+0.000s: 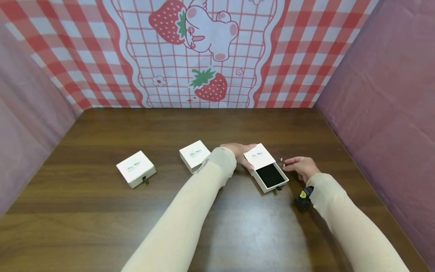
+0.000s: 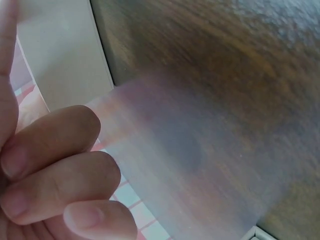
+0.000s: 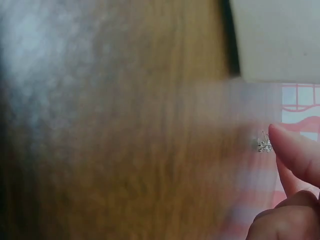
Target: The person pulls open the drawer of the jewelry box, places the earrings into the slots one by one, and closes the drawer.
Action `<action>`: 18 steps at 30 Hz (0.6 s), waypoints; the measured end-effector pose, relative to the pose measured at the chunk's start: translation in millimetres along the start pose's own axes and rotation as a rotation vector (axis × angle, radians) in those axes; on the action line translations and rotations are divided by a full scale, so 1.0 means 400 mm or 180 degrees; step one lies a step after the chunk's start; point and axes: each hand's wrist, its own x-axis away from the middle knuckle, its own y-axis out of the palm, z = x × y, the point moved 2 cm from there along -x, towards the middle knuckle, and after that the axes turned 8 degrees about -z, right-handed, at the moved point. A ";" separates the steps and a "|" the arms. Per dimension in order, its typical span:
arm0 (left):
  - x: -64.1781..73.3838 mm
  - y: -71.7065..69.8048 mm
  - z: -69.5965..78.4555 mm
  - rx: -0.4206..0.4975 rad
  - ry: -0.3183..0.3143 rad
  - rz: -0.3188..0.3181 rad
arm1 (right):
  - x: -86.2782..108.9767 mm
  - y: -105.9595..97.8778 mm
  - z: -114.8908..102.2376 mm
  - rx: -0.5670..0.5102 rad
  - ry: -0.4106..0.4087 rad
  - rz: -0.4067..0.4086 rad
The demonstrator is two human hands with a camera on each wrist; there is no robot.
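Note:
My left hand (image 1: 239,153) grips the white sleeve of a small drawer box (image 1: 261,156) between thumb and index finger. The drawer is pulled partly out and shows a black pad (image 1: 270,175). In the left wrist view the other fingers (image 2: 60,165) are curled beside the pale box side (image 2: 60,50). To the right of the box, my right hand (image 1: 303,166) pinches a small silvery earring (image 3: 264,144) at its fingertips. Another tiny shiny piece (image 1: 281,159) lies just beyond those fingertips, too small to make out well.
Two similar white boxes, a middle one (image 1: 195,154) partly behind my left sleeve and another box (image 1: 136,168) at the left, stand shut on the brown wooden table (image 1: 102,223). A checked strawberry cloth (image 1: 210,53) hangs behind, with pink cloth (image 1: 384,94) at the sides.

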 end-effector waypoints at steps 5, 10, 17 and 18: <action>0.000 0.002 0.003 0.0062 -0.0029 0.0004 | 0.000 0.002 0.011 -0.0162 -0.0014 -0.0015; 0.003 0.003 0.007 0.0073 -0.0038 0.0008 | 0.003 -0.001 0.021 -0.0181 -0.0075 0.0005; 0.007 0.000 0.007 0.0122 -0.0013 0.0019 | 0.005 -0.001 0.012 0.0086 -0.0108 0.0056; 0.007 -0.001 0.006 0.0102 -0.0029 0.0026 | 0.004 -0.001 0.008 0.0160 -0.0119 0.0067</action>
